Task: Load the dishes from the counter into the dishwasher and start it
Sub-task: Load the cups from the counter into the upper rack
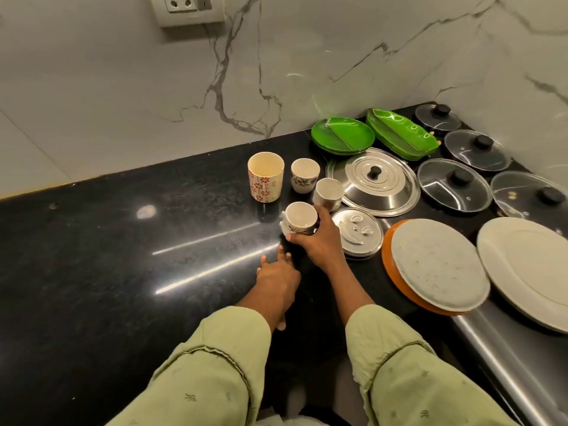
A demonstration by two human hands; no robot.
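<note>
On the black counter [123, 241] my right hand [319, 241] grips a small white patterned cup [299, 216] from its right side. My left hand [276, 275] lies just in front of it, fingers stretched flat toward the cup and holding nothing. Behind stand a tall floral mug [266, 176], a second small cup [305, 174] and a third small cup [328, 192], the last one tilted against the big steel lid [373, 182].
Right of the cups lie a small steel lid [358, 232], green plates [342, 135], a green leaf-shaped tray [401, 133], several glass lids [455, 186], an orange-rimmed plate [439, 265] and a large white plate [528, 269]. Marble wall behind; socket [187, 7] at top.
</note>
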